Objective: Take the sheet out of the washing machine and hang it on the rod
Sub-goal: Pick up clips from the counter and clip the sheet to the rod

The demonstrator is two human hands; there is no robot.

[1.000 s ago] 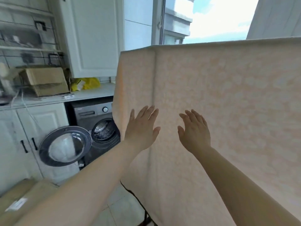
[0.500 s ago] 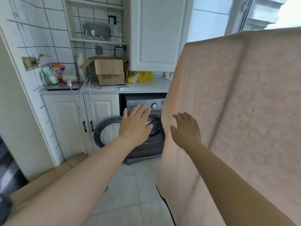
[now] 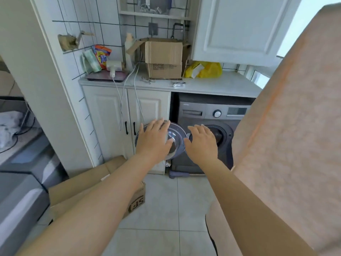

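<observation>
- At right, peach sheet (image 3: 287, 137) hangs, touching neither hand.
- Left hand (image 3: 154, 140), right hand (image 3: 201, 142): fingers spread, empty, before washing machine (image 3: 208, 115), door (image 3: 178, 137) open.
- Worktop's left end: Tide bag (image 3: 101, 56); floor box (image 3: 136, 202) reads "SF".

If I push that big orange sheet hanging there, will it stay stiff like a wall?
Probably not. The sheet hangs in soft folds, so it would likely sway and bend. Light glows through it, suggesting thin cloth, probably light unless still damp.

The peach, mottled sheet (image 3: 287, 137) hangs spread flat, just right of the right hand's fingers (image 3: 200, 129). The grey washing machine (image 3: 208, 115) stands beyond the fingertips, its round door (image 3: 178, 137) swung open.
</observation>
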